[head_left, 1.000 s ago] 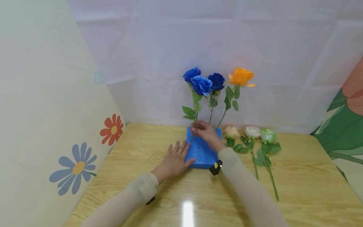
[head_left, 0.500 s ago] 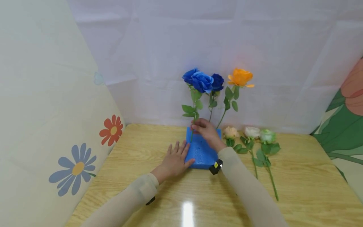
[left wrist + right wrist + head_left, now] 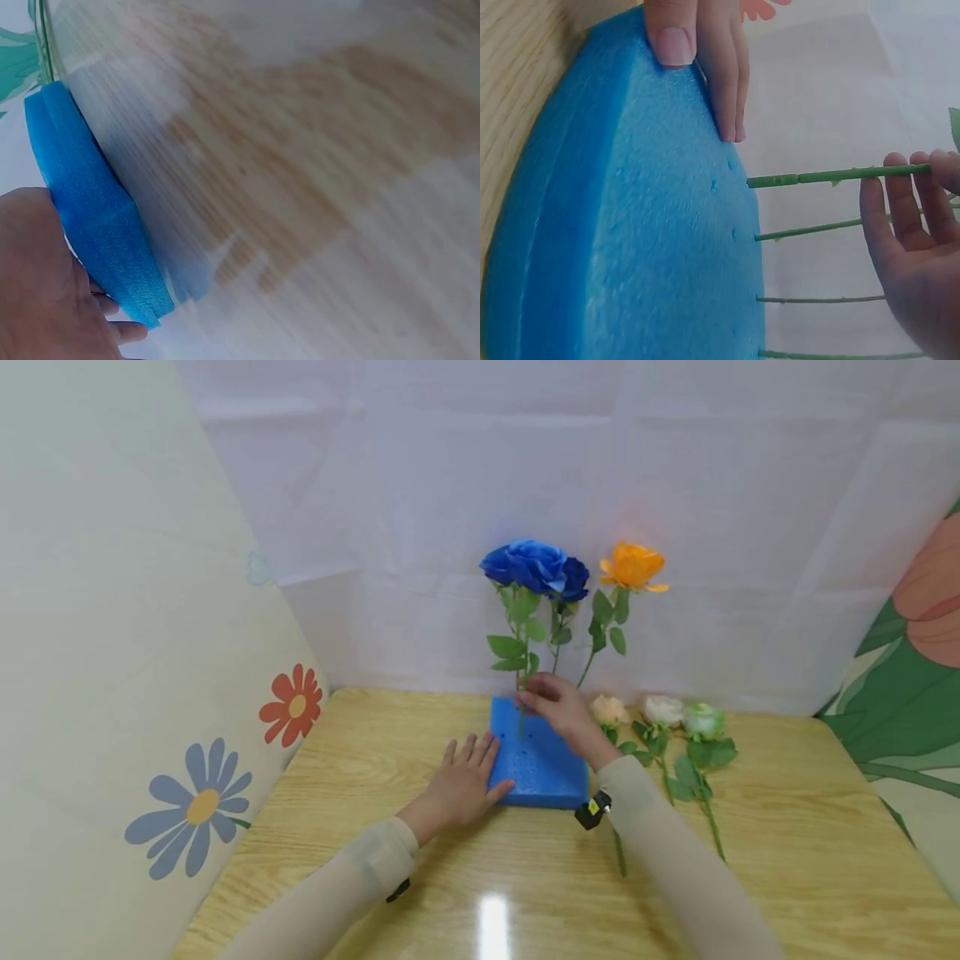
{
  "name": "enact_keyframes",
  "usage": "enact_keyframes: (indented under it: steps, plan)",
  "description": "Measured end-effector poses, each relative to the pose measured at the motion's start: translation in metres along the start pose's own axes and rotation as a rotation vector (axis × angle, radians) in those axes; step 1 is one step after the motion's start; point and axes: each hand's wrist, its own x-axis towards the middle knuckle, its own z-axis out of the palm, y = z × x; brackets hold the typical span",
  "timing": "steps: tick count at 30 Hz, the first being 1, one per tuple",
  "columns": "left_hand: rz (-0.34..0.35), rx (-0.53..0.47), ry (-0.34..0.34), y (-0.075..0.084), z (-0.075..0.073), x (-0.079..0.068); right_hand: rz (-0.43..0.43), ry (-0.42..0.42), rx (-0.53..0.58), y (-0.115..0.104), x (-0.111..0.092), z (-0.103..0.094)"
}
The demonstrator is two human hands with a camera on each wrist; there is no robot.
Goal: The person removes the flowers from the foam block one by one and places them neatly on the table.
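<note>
My right hand [image 3: 557, 706] pinches the green stem [image 3: 817, 178] of a blue rose [image 3: 537, 566] between thumb and fingers. The rose stands upright over the blue foam block [image 3: 542, 777], and in the right wrist view the stem's cut end is right at the foam's holed face. My left hand [image 3: 459, 787] rests with spread fingers against the block's left side, the thumb near its front corner. Another blue rose [image 3: 495, 565], partly hidden behind the held one, a dark blue rose [image 3: 577, 579] and an orange rose [image 3: 633, 567] stand in the block's far part.
Right of the block, a peach rose [image 3: 611, 711], a white rose [image 3: 663, 710] and a green-white rose [image 3: 703, 720] lie on the wooden table [image 3: 375, 735]. My right forearm partly covers their stems. A pale cloth [image 3: 420, 485] hangs behind the table.
My right hand has shifted a little to the right with the blue rose, whose bloom now overlaps the other blue one more. The left hand stays in place on the block.
</note>
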Motion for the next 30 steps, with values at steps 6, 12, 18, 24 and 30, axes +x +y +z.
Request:
enact_keyframes:
  steps: [6, 12, 18, 24, 30]
  plan:
    - [-0.005, -0.023, 0.002, -0.002, 0.004, 0.003, -0.014, 0.007, -0.046, 0.001, -0.017, -0.012]
    - [0.005, -0.07, 0.011, -0.003, 0.006, 0.004, -0.027, 0.041, -0.081, 0.003, -0.033, -0.022]
    - [0.006, -0.078, 0.027, -0.004, 0.008, 0.005, -0.008, 0.048, -0.113, 0.005, -0.05, -0.032]
    - [0.022, -0.091, 0.04, -0.004, 0.009, 0.006, -0.013, 0.024, -0.077, 0.008, -0.066, -0.042]
    - [0.023, -0.101, 0.033, -0.002, 0.009, 0.006, -0.019, 0.014, -0.034, 0.012, -0.082, -0.054]
